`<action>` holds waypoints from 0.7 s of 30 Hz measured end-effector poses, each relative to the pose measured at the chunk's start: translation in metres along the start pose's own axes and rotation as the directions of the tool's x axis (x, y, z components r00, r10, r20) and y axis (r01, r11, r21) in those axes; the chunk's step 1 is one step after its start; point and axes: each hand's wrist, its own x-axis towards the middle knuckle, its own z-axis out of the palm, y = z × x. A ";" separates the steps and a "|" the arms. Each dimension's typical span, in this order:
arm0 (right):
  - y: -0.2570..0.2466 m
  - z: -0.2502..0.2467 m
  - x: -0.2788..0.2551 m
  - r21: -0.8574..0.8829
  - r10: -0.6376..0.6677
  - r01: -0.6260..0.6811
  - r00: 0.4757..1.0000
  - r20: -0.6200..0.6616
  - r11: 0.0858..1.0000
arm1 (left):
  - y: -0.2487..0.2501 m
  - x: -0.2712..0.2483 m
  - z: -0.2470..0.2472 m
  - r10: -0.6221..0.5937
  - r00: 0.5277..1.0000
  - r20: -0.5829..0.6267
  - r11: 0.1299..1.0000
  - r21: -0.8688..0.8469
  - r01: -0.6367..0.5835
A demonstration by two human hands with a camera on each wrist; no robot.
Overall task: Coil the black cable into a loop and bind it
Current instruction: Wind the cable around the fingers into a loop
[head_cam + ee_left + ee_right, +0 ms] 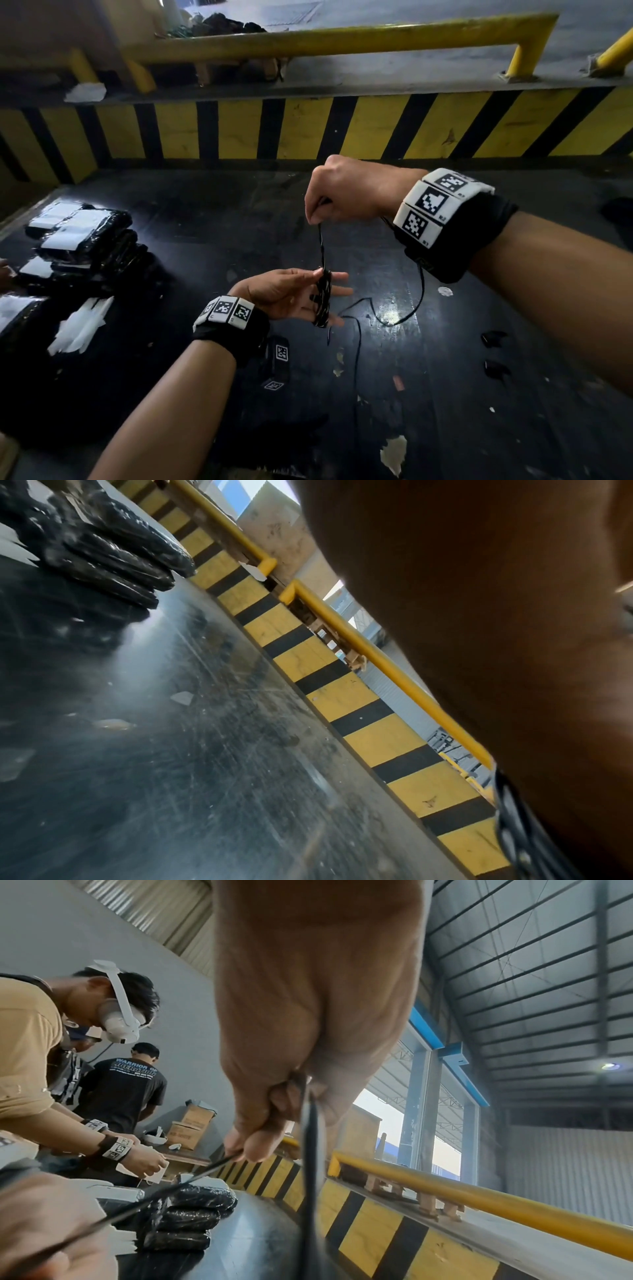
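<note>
Left hand (pixel 291 294): palm up, fingers straight, black cable (pixel 322 301) wound around them.
Right hand (pixel 346 195): pinches the cable strand.
Strand: taut, near upright.

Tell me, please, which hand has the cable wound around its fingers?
The left hand: its straight fingers carry the coil. The right hand, raised above, only pinches the cable's strand.

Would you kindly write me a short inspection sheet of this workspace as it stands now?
Surface: black table, scratched, with paper scraps.
Job's things: black cable wound round the left fingers, loose tail trailing on the table.
Clutter: black wrapped packets stacked far left.
Hands: left hand flat, fingers straight; right hand raised, pinching the cable.
Cables: only the black one.
Surroundings: yellow-and-black striped barrier, yellow rail, other people working nearby.
</note>
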 end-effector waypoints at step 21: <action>0.035 0.139 -0.040 0.794 0.234 -0.171 0.971 0.037 0.583 | 0.044 -0.023 0.027 0.344 0.899 0.271 0.939 -0.125 -0.322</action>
